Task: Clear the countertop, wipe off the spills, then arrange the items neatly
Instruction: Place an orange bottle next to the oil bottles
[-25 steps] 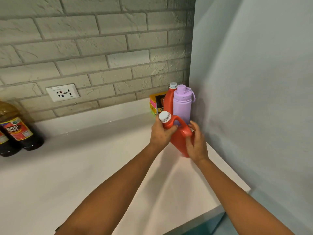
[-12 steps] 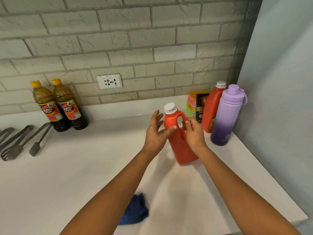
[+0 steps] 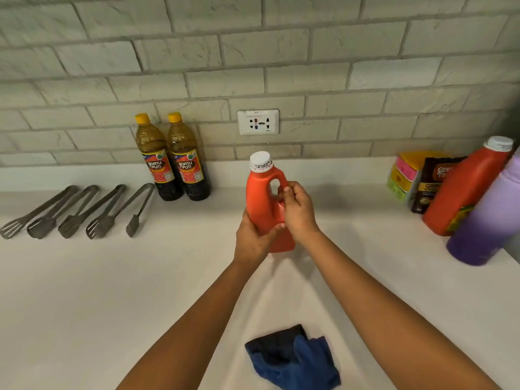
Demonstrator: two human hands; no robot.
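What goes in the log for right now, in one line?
left hand: holds orange jug low | right hand: grips handle | jug: upright | blue cloth: on countertop

Both forearms bare, no sleeves; left hand (image 3: 253,235) and right hand (image 3: 298,209) ungloved.

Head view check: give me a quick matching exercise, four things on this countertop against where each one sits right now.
Things
1. orange jug with handle
2. blue cloth
3. metal tongs
4. purple bottle

Places
A. far right edge of the view, in front of a second orange jug
B. laid in a row at the left, beside the two dark sauce bottles
C. centre, held upright by the left hand and right hand
D. crumpled on the counter near the front, between the forearms

Pairs: 1-C, 2-D, 3-B, 4-A
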